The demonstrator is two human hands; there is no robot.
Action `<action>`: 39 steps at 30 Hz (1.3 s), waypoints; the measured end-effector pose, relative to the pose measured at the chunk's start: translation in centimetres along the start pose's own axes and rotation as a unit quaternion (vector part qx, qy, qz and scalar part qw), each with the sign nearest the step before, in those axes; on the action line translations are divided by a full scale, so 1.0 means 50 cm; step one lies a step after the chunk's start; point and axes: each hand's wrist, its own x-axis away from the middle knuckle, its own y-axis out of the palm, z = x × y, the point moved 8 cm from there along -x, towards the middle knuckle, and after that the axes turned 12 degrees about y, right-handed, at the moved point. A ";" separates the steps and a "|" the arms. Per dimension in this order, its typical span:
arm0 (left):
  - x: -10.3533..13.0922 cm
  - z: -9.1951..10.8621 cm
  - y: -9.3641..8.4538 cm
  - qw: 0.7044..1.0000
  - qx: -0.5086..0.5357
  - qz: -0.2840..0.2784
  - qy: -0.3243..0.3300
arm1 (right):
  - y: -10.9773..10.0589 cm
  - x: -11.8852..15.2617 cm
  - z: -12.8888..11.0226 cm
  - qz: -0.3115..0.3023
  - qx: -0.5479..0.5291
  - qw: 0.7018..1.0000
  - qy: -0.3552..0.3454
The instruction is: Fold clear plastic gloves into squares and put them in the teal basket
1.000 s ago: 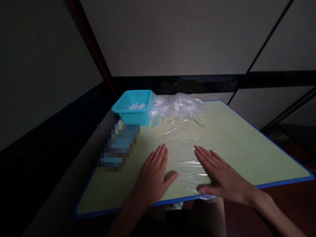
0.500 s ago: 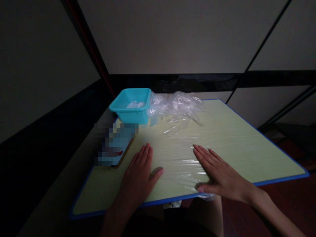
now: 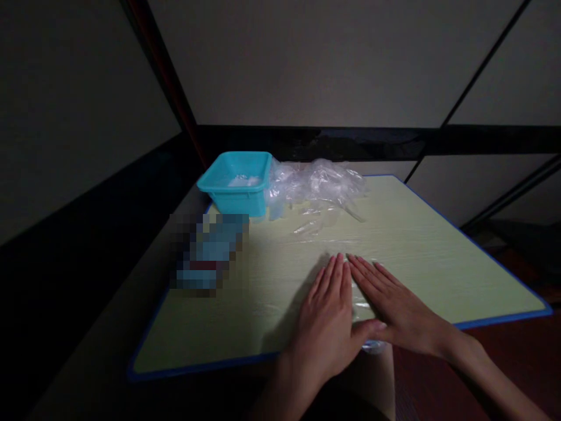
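Both left hand (image 3: pixel 326 327) and right hand (image 3: pixel 394 307) are held flat, empty — film (image 3: pixel 324 182) is flattened at the surface's (image 3: pixel 184 336) near edge, but left bunched by the far.

Left hand (image 3: pixel 328 327) and right hand (image 3: pixel 401 310), flat, palms down, slant toward each other.

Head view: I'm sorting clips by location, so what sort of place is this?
Probably a room in a home, perhaps a bedroom corner, though the dim light leaves it uncertain: a blue-edged table stands before large pale panels resembling wardrobe doors, with a turquoise plastic basket on top.
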 end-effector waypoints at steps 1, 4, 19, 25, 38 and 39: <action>-0.007 0.004 0.008 1.000 0.002 -0.002 -0.001 | 0.000 0.000 -0.001 0.002 0.001 1.000 -0.002; -0.013 -0.004 0.028 1.000 -0.008 -0.008 -0.009 | -0.001 -0.001 -0.002 0.004 0.008 1.000 0.004; 0.109 -0.137 -0.024 0.995 -0.091 -0.006 -0.030 | 0.001 -0.004 0.003 -0.041 -0.012 0.999 0.027; 0.171 -0.188 -0.047 1.000 0.020 -0.008 -0.017 | -0.001 -0.004 0.004 -0.035 -0.012 0.999 0.024; 0.200 -0.213 -0.100 0.978 0.184 0.098 -0.013 | 0.004 -0.006 0.004 -0.046 -0.031 0.998 0.023; 0.199 -0.212 -0.100 0.978 0.181 0.100 -0.009 | 0.004 -0.006 0.004 -0.049 -0.034 0.998 0.025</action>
